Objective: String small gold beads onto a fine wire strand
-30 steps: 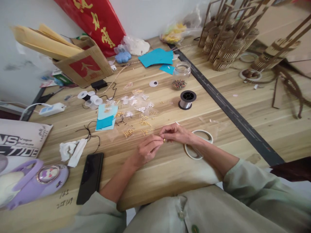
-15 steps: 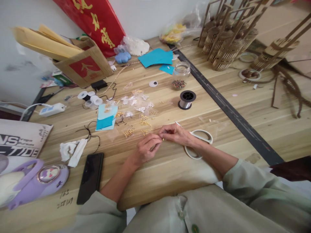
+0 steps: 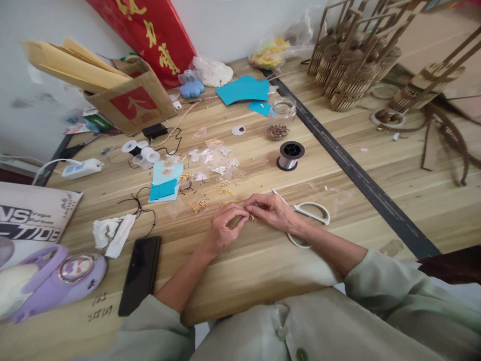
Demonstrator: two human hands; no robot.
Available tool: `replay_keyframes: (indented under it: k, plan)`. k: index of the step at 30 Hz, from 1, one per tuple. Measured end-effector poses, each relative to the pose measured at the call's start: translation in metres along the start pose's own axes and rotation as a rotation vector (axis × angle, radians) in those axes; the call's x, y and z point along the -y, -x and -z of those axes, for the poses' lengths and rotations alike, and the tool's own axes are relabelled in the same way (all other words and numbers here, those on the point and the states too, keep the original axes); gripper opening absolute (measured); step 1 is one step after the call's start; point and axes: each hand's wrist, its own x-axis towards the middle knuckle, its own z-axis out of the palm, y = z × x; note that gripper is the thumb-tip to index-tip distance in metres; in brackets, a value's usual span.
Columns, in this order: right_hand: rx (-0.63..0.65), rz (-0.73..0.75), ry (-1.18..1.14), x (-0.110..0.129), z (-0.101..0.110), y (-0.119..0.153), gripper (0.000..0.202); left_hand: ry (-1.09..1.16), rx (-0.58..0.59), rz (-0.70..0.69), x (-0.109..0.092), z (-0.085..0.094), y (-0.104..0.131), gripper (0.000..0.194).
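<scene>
Fingertips of my left hand (image 3: 225,226) and my right hand (image 3: 271,210) meet above the wooden table, both pinched. A tiny gold piece (image 3: 252,217) shows just under the right fingertips; whatever else the fingers hold is too small to make out. White-handled scissors (image 3: 312,212) lie partly under my right wrist. Just beyond the hands are piles of gold beads (image 3: 199,206) and gold findings (image 3: 224,189), with silver pieces in small clear bags (image 3: 220,169) behind them. A spool of clear line (image 3: 289,156) stands beyond my right hand.
A black phone (image 3: 140,276) lies left of my left forearm, near a purple item (image 3: 67,276). Blue cards (image 3: 164,188), a jar of beads (image 3: 280,128) and a paper bag (image 3: 135,103) stand or lie farther back. Bamboo pieces (image 3: 347,82) are back right.
The left fingers have shifted slightly and curve in a wider loop. More of the small gold piece shows below the right fingertips. The view has moved slightly.
</scene>
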Motion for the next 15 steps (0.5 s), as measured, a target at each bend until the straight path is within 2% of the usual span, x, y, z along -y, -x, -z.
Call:
replay_keyframes:
  k: [10, 15]
  plan:
    - [-0.02, 0.047, 0.068, -0.0005, -0.0007, 0.0021, 0.02, 0.108, -0.082, 0.212, -0.0051, -0.0009, -0.0049, 0.002]
    - [-0.015, 0.08, 0.11, -0.0006, 0.0002, 0.0024, 0.021, 0.236, -0.088, 0.307, -0.0004, -0.0027, -0.0033, 0.002]
